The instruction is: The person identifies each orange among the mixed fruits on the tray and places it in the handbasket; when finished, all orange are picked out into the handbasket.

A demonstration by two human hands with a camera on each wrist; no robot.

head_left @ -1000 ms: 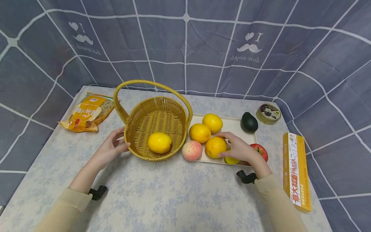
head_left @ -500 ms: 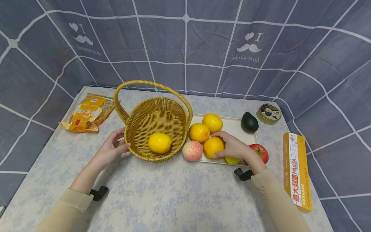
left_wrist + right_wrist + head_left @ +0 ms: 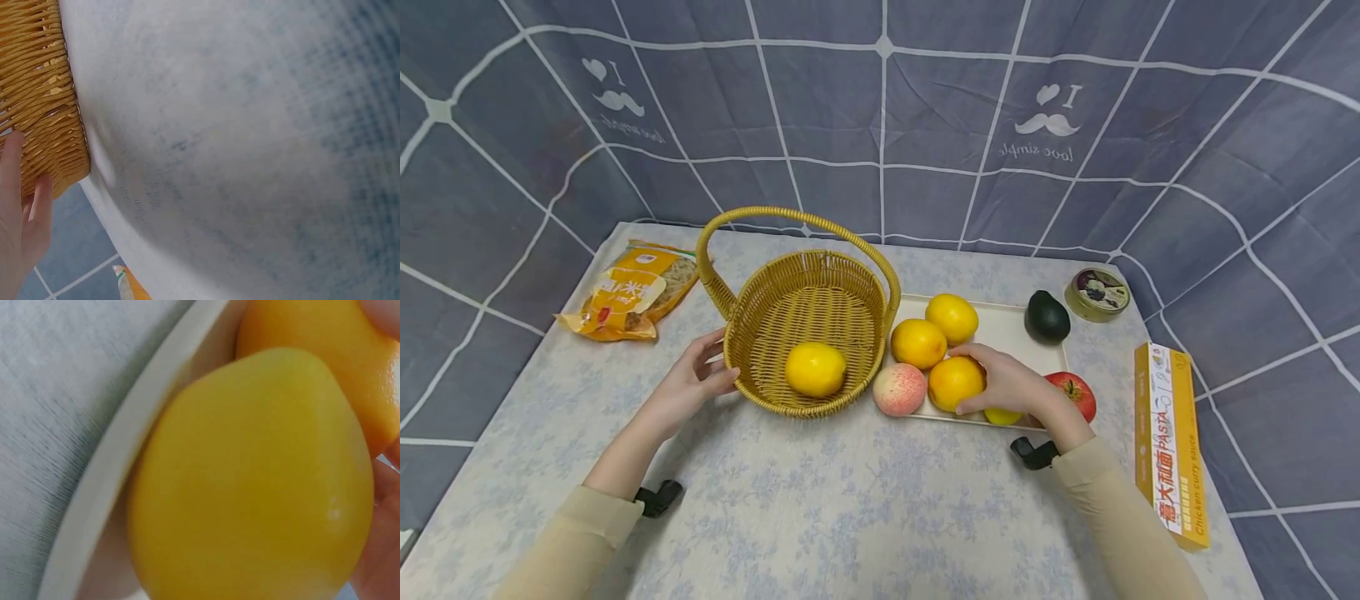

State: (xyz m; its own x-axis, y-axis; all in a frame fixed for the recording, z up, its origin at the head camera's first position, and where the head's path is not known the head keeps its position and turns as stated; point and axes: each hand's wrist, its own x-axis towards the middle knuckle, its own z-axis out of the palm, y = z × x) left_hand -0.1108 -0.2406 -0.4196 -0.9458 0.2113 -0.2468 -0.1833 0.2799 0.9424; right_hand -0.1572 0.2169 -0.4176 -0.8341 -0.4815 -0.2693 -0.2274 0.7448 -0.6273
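In the head view my right hand point(image 3: 1011, 382) curls round an orange point(image 3: 956, 385) in the cream tray point(image 3: 1011, 329), thumb on the near side and fingers over the far side. A yellow fruit point(image 3: 256, 487) fills much of the right wrist view, in front of the orange point(image 3: 300, 328). My left hand point(image 3: 696, 375) rests against the outer left wall of a wicker basket point(image 3: 820, 308), fingers spread along the weave point(image 3: 50, 119). One lemon point(image 3: 816, 369) lies inside the basket. Beside the orange are a peach point(image 3: 900, 389), a lemon point(image 3: 952, 318) and a yellow-orange fruit point(image 3: 918, 343).
The tray also bears an avocado point(image 3: 1047, 317) and a red fruit point(image 3: 1075, 395) at its right end. A round tin point(image 3: 1097, 293) stands at the back right, with a pasta box point(image 3: 1171, 446) nearer. An orange food bag point(image 3: 632, 292) lies left of the basket, whose tall handle point(image 3: 801, 215) arches overhead.
My right hand and the orange moved slightly left, then the orange shifted back a little. The hand's thumb sits a bit lower round it. My left hand and the basket have stayed put.
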